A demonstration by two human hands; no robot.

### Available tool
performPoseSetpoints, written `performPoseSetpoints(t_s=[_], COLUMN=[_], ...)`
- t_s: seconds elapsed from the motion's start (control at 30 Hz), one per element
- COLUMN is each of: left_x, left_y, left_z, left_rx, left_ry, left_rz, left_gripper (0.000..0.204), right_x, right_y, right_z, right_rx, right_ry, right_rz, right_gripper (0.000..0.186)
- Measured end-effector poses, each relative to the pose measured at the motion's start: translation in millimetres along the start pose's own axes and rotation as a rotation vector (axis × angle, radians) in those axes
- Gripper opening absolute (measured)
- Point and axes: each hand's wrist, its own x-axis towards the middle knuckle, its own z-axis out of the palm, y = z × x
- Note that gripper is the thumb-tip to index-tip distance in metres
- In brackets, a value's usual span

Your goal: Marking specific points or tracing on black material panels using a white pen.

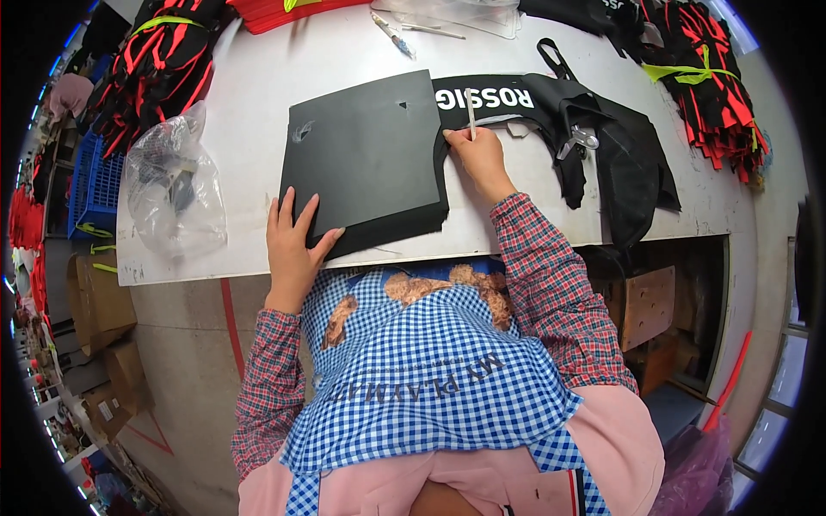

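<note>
- Head view: dark panel (pixel 370 163) lies on black fabric (pixel 391 232), frame's 11 o'clock, on white bench (pixel 249 129).
- Left hand (pixel 293 245): panel's 7 o'clock, fingers spread over its edge, grip released.
- Right hand (pixel 483 162): panel's 3 o'clock, grip grasping pale pen (pixel 471 110).
- Black lettered piece (pixel 506 99) past right hand, 2 o'clock; clear bag (pixel 153 206), panel's 9.

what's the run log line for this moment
left hand: touching black panel | right hand: holding pen-like tool, at panel's right edge
</note>
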Motion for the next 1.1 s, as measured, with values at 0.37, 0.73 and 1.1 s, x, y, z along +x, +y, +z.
performPoseSetpoints(t_s=[0.37, 0.73, 1.1], left_x=[12.2, 8.1, 7.1], left_y=[5.4, -4.3, -7.9], left_z=[1.3, -11.5, -11.3], left_rx=[-0.022, -0.03, -0.122], left_ry=[-0.014, -0.079, -0.091], left_rz=[0.003, 0.027, 0.032], left_gripper=[0.058, 0.071, 0.066], right_x=[14.9, -58.4, -58.0], right_y=[14.1, -26.2, -23.2], right_z=[1.7, 0.1, 0.3], right_rx=[-0.018, -0.201, -0.229], right_ry=[0.087, -0.033, -0.031], right_rz=[-0.053, -0.23, -0.234], right_gripper=[0.035, 0.033, 0.033])
